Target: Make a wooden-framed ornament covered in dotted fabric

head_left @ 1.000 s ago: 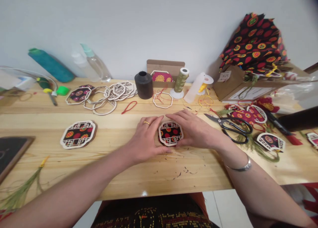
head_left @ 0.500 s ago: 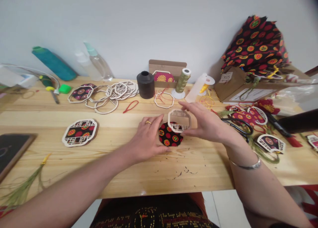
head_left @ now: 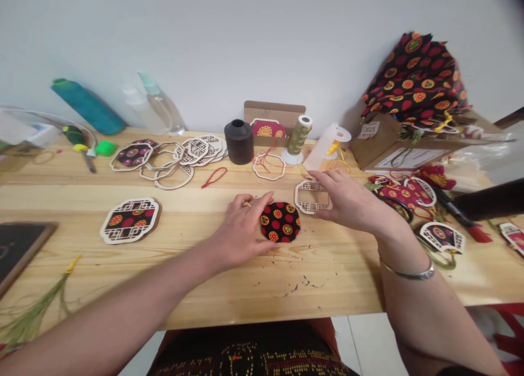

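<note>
A black piece of fabric-covered panel [head_left: 281,222] with red and orange round motifs lies flat on the wooden table. My left hand [head_left: 246,228] grips its left edge, forefinger at the top and thumb at the bottom. To the right, my right hand [head_left: 347,200] has its thumb and fingers around the right side of a pale wooden lattice frame [head_left: 302,197]. The frame is beside the panel, low over or on the table, and its right edge is hidden by the fingers. A finished-looking framed panel [head_left: 130,220] with similar fabric lies on the left.
Several wooden frames [head_left: 200,151] lie at the back, near a black thread cone [head_left: 239,141], a green spool [head_left: 300,135] and a white bottle [head_left: 322,147]. Patterned fabric [head_left: 415,81] tops a cardboard box [head_left: 380,144]. Scissors [head_left: 397,207] lie right; a phone-like dark slab [head_left: 22,250] left.
My right hand has moved the lattice frame right and off the fabric panel, which now shows whole. My left hand stays at the panel's left edge. The view has shifted slightly.
</note>
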Motion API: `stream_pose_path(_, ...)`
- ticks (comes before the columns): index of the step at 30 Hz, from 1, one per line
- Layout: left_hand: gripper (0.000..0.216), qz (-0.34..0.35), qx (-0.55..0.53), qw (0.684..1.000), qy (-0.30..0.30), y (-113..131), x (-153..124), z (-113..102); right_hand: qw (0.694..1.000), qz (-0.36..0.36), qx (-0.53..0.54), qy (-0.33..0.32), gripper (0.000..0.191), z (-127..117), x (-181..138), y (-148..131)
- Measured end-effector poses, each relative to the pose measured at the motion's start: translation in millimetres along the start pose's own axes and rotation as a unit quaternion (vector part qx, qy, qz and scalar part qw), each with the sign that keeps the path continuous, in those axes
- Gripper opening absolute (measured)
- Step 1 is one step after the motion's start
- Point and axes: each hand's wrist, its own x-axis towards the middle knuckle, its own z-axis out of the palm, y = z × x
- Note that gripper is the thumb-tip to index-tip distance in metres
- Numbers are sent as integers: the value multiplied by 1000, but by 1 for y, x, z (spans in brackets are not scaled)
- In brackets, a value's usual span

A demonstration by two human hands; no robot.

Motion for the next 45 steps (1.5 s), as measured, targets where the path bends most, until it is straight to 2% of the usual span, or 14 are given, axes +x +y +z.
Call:
stream_pose_path(5,95,5,-4,1000,3,0,0,-1,1000,-5,13,-20,82,2,3,-4)
stream_pose_path(12,96,8,-23,999,47,-7,-1,-5,996,-29,82,23,84,13,7,-12)
stream_pose_path(16,113,37,3,999,33,-10,-1,-6,991,-36,119,39,82,16,9,-14)
stream_pose_path(18,122,53,26,998,16,-10,-1,-7,986,-1,152,71,64,16,11,-12)
stream_pose_path(20,123,57,50,997,-2,-10,-2,-8,972,70,186,128,40,16,15,-7)
stream_pose_path(22,120,54,65,996,-12,-10,-2,-9,949,134,205,200,30,19,21,1)
stream_pose_path(25,114,51,57,997,-11,-12,-1,-10,923,161,193,292,35,28,29,13)
stream_pose_path(27,112,59,41,997,-1,-15,-1,-11,918,160,175,318,46,35,35,19)
stream_pose_path(31,108,80,21,997,7,-22,0,-14,913,194,178,311,52,42,47,27)
stream_pose_path(36,98,89,11,996,1,-24,-2,-19,909,204,183,313,51,38,60,30)
stream_pose_path(43,102,74,-3,996,-42,-10,1,-28,898,241,214,300,29,38,75,26)
stream_pose_path(45,103,75,-19,996,-38,-9,3,-29,895,244,221,301,25,34,74,24)
